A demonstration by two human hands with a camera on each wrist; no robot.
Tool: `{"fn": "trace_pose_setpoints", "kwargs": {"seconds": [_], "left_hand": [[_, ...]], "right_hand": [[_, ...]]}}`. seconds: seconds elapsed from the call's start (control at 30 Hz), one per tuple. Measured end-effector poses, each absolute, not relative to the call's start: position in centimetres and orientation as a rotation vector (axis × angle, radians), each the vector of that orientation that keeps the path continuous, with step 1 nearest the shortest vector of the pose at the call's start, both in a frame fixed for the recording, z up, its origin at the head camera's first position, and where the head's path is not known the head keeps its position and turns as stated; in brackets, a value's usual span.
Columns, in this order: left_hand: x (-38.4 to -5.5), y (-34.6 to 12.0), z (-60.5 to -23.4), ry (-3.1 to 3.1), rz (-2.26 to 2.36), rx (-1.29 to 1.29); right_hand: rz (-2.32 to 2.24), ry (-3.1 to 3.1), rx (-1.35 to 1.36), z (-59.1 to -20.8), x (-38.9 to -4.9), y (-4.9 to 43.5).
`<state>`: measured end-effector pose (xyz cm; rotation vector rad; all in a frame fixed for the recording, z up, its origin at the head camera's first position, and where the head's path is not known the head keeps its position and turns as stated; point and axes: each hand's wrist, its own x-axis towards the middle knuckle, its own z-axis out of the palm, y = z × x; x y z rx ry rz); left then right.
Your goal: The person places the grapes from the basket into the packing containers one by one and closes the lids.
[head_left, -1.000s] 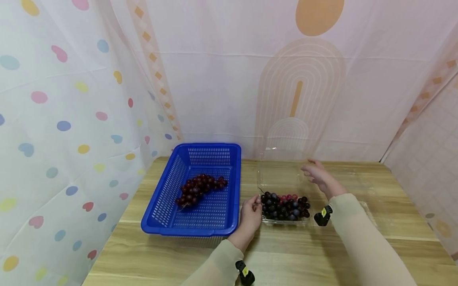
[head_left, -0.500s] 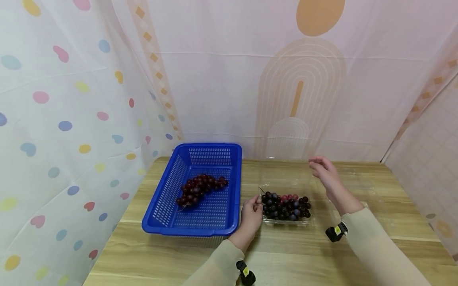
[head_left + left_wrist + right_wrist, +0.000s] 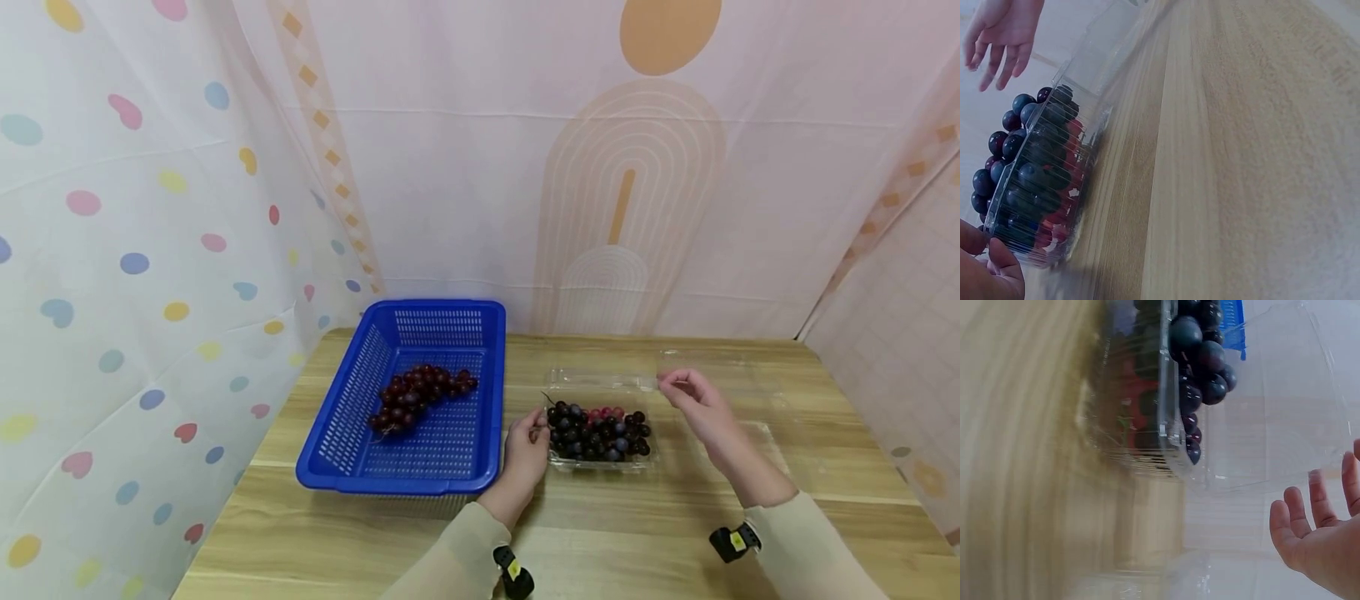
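A clear plastic clamshell box (image 3: pixel 600 467) holds dark grapes (image 3: pixel 596 437), with a few red ones (image 3: pixel 606 413) at the back. My left hand (image 3: pixel 522 454) pinches the box's left rim between thumb and fingers, as the left wrist view shows at its near corner. The hinged lid (image 3: pixel 600 380) is raised and tilted over the back of the box. At the lid's right corner is my right hand (image 3: pixel 705 412), palm side up in its wrist view, fingers loosely bent. Its fingertips (image 3: pixel 1316 475) are at the lid's edge; whether they grip it is unclear.
Left of the box stands a blue plastic basket (image 3: pixel 401 486) with a bunch of red grapes (image 3: pixel 420 396) in it. More clear plastic containers (image 3: pixel 757 392) lie at the right on the wooden table (image 3: pixel 600 533). A patterned curtain (image 3: pixel 465 167) hangs behind.
The lid has swung down from near upright, its top edge now lower in view. My right hand has moved lower and to the right beside it. My left hand has stayed put.
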<state>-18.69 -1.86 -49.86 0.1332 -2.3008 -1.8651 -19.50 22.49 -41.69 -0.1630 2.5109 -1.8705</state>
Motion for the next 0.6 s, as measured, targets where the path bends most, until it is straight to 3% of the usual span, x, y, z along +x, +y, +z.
{"fn": "trace_pose_setpoints", "kwargs": {"seconds": [0.6], "left_hand": [[-18.5,-2.0,-49.6,-2.325,-1.975,0.188]], "right_hand": [[-1.559,2.636,-0.096,-44.5,-16.8,22.0]]}}
